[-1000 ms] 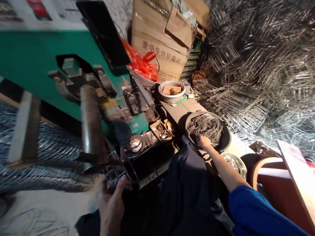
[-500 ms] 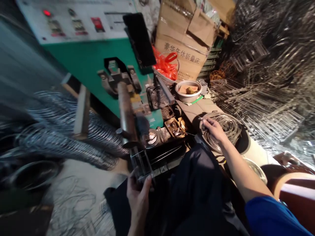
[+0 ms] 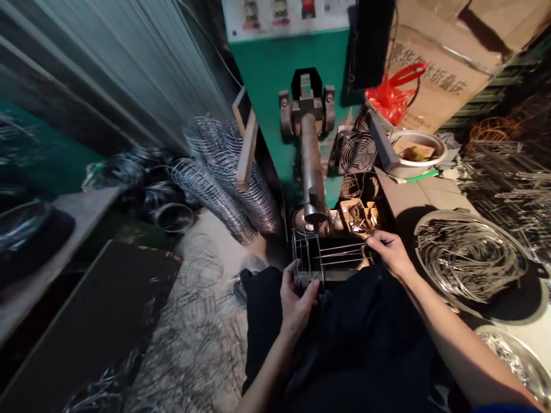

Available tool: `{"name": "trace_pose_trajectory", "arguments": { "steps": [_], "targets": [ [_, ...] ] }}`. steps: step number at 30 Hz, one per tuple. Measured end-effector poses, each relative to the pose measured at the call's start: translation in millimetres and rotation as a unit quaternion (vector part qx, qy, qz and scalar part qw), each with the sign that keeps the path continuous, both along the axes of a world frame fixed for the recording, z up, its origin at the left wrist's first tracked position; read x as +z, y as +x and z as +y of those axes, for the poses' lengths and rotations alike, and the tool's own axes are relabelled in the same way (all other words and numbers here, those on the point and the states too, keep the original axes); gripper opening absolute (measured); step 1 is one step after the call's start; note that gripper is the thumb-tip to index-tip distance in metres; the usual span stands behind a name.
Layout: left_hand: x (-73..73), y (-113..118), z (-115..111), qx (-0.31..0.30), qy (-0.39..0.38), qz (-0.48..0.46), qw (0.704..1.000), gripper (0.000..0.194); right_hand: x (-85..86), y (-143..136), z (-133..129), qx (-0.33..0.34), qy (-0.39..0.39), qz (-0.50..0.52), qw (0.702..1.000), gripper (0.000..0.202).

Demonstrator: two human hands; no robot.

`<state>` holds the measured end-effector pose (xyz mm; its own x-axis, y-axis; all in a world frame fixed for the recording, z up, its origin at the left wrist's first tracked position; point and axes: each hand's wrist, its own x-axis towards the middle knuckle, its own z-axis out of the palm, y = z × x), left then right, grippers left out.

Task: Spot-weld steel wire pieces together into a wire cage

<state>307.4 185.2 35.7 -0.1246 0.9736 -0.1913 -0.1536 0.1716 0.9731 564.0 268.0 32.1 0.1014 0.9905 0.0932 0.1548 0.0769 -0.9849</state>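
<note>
My left hand grips the near end of a small wire frame, thumb on one side and fingers on the other. The frame sits just below the round metal arm of a green machine; whether they touch is unclear. To the right, my right hand is closed in a pinch on a thin metal wire, which runs left toward the frame. Other thin rods show beneath it, over a dark tray, and are hard to tell apart.
A basin of curved wires stands at right, with a metal bowl nearer me. Small yellow boxes of metal parts sit behind my right hand. Stacked wire rings lean left of the machine. Loose wire pieces cover the floor.
My right hand has moved left from above the wire basin, bringing the wire over toward the frame. My left hand still holds the frame near the machine arm. The view has turned left.
</note>
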Motion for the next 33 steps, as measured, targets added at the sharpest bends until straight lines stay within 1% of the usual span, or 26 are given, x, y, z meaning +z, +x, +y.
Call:
{"name": "trace_pose_trajectory", "arguments": {
  "steps": [4,7,11,16,21,25,33],
  "targets": [
    [1.9,1,-3,0.006,-0.005,-0.003,1.000,0.067,-16.5,-2,5,0.015,-0.015,0.016,1.000,0.055],
    [2.0,1,-4,0.009,-0.007,-0.003,1.000,0.066,-20.5,-2,6,0.025,-0.022,0.000,0.999,0.056],
    [-1.7,1,-2,0.019,-0.007,-0.014,1.000,0.067,-18.0,-5,11,0.027,-0.025,-0.016,0.999,0.059],
    [-5.7,4,6,0.032,0.006,-0.024,0.999,0.067,-14.9,-6,24,0.040,-0.027,-0.020,0.999,0.061],
    [-2.2,7,15,0.045,0.004,-0.041,0.998,0.067,-11.1,-6,38,0.053,-0.040,-0.020,0.998,0.060],
    [0.0,9,21,0.046,0.007,-0.050,0.998,0.067,-7.3,-6,44,0.053,-0.031,-0.029,0.998,0.063],
    [-3.0,12,28,0.050,0.006,-0.063,0.997,0.069,-13.1,-1,54,0.061,-0.022,-0.025,0.998,0.063]
  ]
}}
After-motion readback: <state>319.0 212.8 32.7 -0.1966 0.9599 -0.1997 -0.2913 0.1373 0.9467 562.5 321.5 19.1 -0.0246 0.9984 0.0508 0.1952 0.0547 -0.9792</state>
